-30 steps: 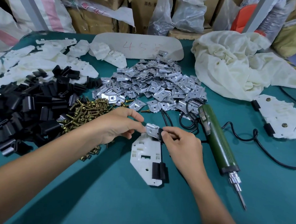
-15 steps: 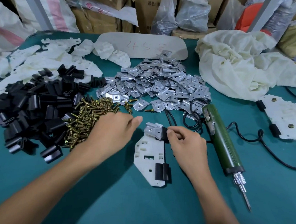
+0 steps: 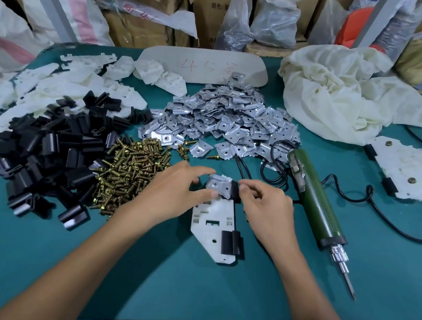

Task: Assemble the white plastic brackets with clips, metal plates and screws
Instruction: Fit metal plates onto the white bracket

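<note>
Both hands met over the far end of the white bracket (image 3: 210, 228).

Forearms converged from the near edge. The left hand (image 3: 172, 193) pinched the metal plate (image 3: 218, 185) between its thumb and extended forefinger; the right hand (image 3: 267, 208), fingers curled, pinched the black clip (image 3: 235, 190). The bracket lay flat on the table (image 3: 147, 275), long axis away from the person, tapered end nearest.

A teal-covered table (image 3: 196, 283) carries a crumpled cream cloth (image 3: 334, 93) at the far right and a pale rounded board with red handwriting (image 3: 211, 65) at the far middle. A green electric screwdriver (image 3: 317, 202) lies to the right, bit pointing near, and its black cable (image 3: 376, 211) trails to the right. Behind the table stand brown cardboard boxes (image 3: 139, 30), clear plastic bags (image 3: 272, 19) and a white woven sack with pink stripes (image 3: 73, 12).
</note>
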A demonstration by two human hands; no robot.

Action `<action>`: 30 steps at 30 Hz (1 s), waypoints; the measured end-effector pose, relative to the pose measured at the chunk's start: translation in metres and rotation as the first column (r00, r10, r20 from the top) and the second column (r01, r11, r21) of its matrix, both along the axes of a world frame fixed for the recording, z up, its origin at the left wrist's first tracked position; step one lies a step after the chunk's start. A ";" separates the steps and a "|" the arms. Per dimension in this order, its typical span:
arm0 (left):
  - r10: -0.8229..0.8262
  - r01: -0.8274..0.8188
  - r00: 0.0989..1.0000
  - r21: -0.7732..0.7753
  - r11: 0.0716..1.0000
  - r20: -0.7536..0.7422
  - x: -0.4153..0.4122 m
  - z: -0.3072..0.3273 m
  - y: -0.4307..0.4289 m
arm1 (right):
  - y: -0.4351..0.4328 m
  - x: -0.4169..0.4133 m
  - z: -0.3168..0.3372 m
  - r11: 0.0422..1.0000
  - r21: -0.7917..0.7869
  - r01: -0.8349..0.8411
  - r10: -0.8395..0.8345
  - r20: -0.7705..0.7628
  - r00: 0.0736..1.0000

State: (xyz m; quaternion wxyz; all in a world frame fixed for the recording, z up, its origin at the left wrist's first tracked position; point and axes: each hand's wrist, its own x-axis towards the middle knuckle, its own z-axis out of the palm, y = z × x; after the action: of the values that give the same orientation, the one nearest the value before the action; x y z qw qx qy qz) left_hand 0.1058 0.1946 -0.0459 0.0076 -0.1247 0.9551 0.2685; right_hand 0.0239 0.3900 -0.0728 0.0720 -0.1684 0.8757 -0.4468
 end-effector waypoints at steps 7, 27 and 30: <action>0.047 -0.048 0.997 -0.010 0.999 -0.066 0.002 -0.008 0.010 | 0.000 -0.001 -0.001 1.000 0.024 -0.009 0.009 -0.004 1.000; 0.202 -0.136 0.929 0.220 0.966 -0.309 0.024 -0.026 0.028 | 0.001 -0.003 0.005 0.841 -0.540 0.024 0.262 0.445 0.856; 0.181 -0.124 0.928 0.188 0.974 -0.325 0.024 -0.025 0.031 | 0.002 -0.003 0.007 0.838 -0.545 0.028 0.264 0.450 0.853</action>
State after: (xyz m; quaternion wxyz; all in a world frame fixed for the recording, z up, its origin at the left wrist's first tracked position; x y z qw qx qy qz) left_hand 0.1294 0.2252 -0.0707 -0.1682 -0.1495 0.9040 0.3635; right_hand 0.0204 0.3920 -0.0662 0.2789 -0.1136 0.6537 -0.6943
